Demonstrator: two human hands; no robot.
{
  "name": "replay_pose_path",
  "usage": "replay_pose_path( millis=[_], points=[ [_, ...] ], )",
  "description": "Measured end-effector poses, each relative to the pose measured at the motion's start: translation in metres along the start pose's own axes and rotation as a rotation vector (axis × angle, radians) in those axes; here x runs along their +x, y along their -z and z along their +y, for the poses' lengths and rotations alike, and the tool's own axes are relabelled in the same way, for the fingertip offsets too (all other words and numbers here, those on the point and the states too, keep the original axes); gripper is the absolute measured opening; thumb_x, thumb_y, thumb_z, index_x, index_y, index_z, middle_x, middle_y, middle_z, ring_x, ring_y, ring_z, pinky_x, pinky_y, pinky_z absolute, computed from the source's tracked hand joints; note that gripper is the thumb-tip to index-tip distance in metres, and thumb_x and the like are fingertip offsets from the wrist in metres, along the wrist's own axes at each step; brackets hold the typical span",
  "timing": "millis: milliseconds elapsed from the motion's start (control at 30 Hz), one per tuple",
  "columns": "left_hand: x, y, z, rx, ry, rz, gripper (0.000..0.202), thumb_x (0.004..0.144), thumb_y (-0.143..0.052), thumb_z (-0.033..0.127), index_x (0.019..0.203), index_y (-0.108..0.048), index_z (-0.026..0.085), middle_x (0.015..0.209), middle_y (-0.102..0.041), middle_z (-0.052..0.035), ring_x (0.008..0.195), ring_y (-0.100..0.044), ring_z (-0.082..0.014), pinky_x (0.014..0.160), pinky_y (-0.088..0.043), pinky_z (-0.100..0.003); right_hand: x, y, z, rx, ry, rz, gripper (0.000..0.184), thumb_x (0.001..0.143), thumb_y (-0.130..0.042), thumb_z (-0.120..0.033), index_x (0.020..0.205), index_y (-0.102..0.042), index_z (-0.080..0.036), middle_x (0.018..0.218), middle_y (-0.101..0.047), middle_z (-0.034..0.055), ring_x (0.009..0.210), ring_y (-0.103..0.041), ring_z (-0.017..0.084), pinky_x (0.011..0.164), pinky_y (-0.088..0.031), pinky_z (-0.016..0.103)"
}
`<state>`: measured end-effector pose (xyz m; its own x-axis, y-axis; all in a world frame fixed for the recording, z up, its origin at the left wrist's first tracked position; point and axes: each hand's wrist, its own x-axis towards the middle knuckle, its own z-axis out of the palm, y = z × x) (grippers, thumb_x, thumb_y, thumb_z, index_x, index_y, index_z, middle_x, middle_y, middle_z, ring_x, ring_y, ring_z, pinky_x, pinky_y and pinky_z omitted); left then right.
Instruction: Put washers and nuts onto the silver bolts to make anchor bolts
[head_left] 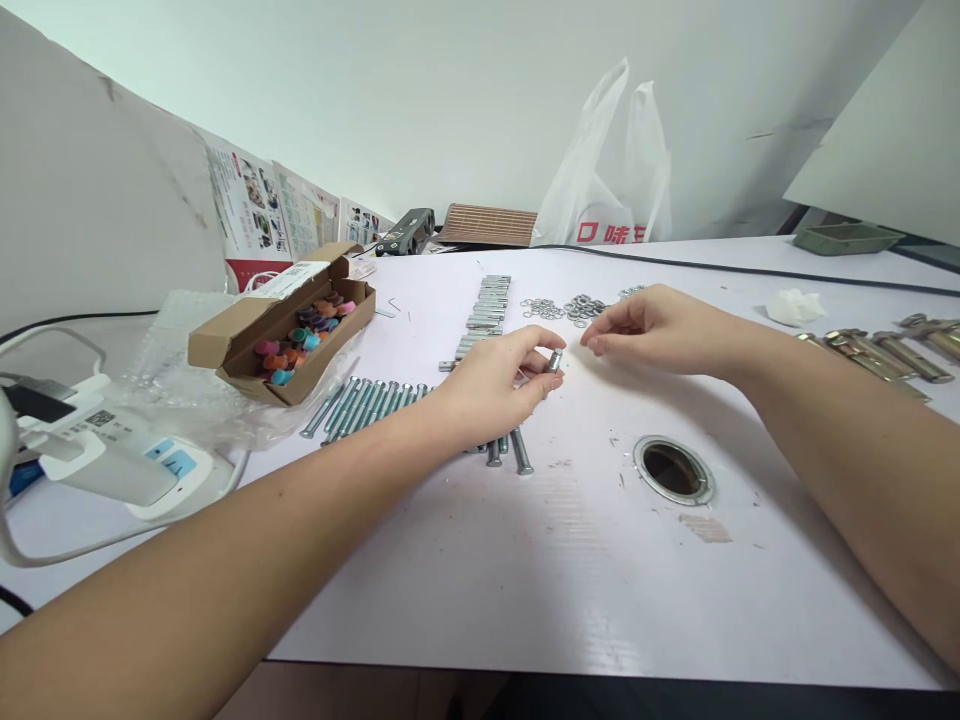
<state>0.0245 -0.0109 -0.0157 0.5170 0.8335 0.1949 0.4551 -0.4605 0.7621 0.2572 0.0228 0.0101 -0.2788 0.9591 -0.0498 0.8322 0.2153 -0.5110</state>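
Between the thumb and fingers of my left hand (506,380) is a silver metal expansion bolt (555,361), its end pointing up and right; my hand hides most of it. My right hand (649,335) is just right of it, fingertips pinched together, and whatever they may hold is too small to make out. Behind the hands lie loose washers (541,309) and a pile of nuts (583,308). A column of metal sleeves (491,300) lies beyond my left hand. Headed bolts (375,405) lie in a row, partly under my left forearm.
At left, an open cardboard box (300,345) holds coloured caps, near bubble wrap (180,345) and a white power strip (180,470). Brass-coloured bolts (889,355) and a crumpled tissue (795,307) lie right. A round metal-rimmed hole (673,470) pierces the table; a white plastic bag (607,190) stands behind.
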Motion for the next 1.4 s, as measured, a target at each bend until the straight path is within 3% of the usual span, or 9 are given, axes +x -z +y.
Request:
replay_pose_path(
  millis=[167, 300, 633, 767, 867, 967, 1067, 1400],
  points=[
    [0.003, 0.003, -0.003, 0.074, 0.010, -0.049, 0.019, 0.090, -0.058, 0.024, 0.106, -0.064, 0.019, 0.104, -0.073, -0.0061, 0.099, -0.067, -0.0182, 0.084, -0.052, -0.034, 0.021, -0.019, 0.013, -0.129, -0.099, 0.324, 0.017, 0.079, -0.061, -0.024, 0.085, -0.076, -0.019, 0.084, -0.073, 0.0081, 0.077, -0.065, 0.025, 0.068, -0.047, 0.037],
    [0.003, 0.006, -0.004, 0.085, 0.031, -0.088, 0.010, 0.089, -0.057, 0.026, 0.094, -0.064, 0.019, 0.105, -0.074, -0.0047, 0.093, -0.067, -0.0167, 0.081, -0.052, -0.033, 0.037, -0.030, 0.017, -0.214, -0.127, 0.397, 0.020, 0.081, -0.063, -0.031, 0.090, -0.076, -0.019, 0.085, -0.072, 0.0095, 0.080, -0.064, 0.027, 0.068, -0.046, 0.038],
    [0.005, 0.003, -0.002, 0.143, 0.044, -0.058, 0.012, 0.089, -0.059, 0.029, 0.094, -0.065, 0.020, 0.100, -0.074, -0.0028, 0.092, -0.066, -0.0171, 0.079, -0.050, -0.033, 0.045, -0.027, 0.018, -0.062, -0.235, 0.373, 0.012, 0.077, -0.073, -0.030, 0.073, -0.072, -0.019, 0.074, -0.068, 0.0067, 0.068, -0.058, 0.020, 0.068, -0.046, 0.036],
    [0.006, 0.002, 0.001, 0.206, 0.052, -0.014, 0.010, 0.088, -0.061, 0.028, 0.091, -0.065, 0.019, 0.097, -0.073, -0.0034, 0.091, -0.066, -0.0179, 0.077, -0.049, -0.033, 0.031, -0.021, 0.006, 0.056, -0.254, 0.376, 0.023, 0.078, -0.072, -0.032, 0.061, -0.062, -0.020, 0.057, -0.051, 0.0016, 0.055, -0.041, 0.015, 0.058, -0.037, 0.034],
    [0.006, 0.001, 0.002, 0.232, 0.041, 0.021, 0.007, 0.087, -0.062, 0.025, 0.088, -0.065, 0.019, 0.094, -0.074, -0.0025, 0.087, -0.066, -0.0169, 0.077, -0.048, -0.032, 0.013, -0.017, -0.013, 0.373, -0.118, 0.334, 0.037, 0.081, -0.071, -0.034, 0.055, -0.051, -0.020, 0.055, -0.038, -0.0008, 0.057, -0.033, 0.012, 0.057, -0.032, 0.031],
    [0.007, 0.000, 0.002, 0.235, 0.048, 0.041, 0.006, 0.086, -0.064, 0.022, 0.089, -0.066, 0.018, 0.092, -0.074, -0.0020, 0.086, -0.066, -0.0160, 0.078, -0.048, -0.031, -0.003, -0.016, -0.031, 0.591, 0.091, 0.156, 0.041, 0.083, -0.071, -0.032, 0.053, -0.047, -0.019, 0.060, -0.042, 0.0012, 0.064, -0.038, 0.013, 0.061, -0.035, 0.031],
    [0.008, 0.000, 0.002, 0.235, 0.047, 0.050, 0.011, 0.085, -0.065, 0.023, 0.094, -0.067, 0.017, 0.095, -0.074, -0.0030, 0.086, -0.066, -0.0165, 0.078, -0.048, -0.032, -0.010, -0.019, -0.041, 0.546, 0.114, 0.040, 0.041, 0.082, -0.073, -0.039, 0.055, -0.049, -0.020, 0.060, -0.043, 0.0019, 0.063, -0.038, 0.014, 0.060, -0.036, 0.032],
    [0.008, 0.002, 0.002, 0.226, 0.033, 0.042, 0.007, 0.086, -0.064, 0.023, 0.091, -0.065, 0.017, 0.093, -0.074, -0.0026, 0.084, -0.065, -0.0158, 0.077, -0.049, -0.031, -0.007, -0.024, -0.037, 0.404, 0.110, 0.030, 0.043, 0.086, -0.063, -0.055, 0.060, -0.052, -0.022, 0.065, -0.052, 0.0075, 0.065, -0.047, 0.020, 0.061, -0.043, 0.037]
  ],
)
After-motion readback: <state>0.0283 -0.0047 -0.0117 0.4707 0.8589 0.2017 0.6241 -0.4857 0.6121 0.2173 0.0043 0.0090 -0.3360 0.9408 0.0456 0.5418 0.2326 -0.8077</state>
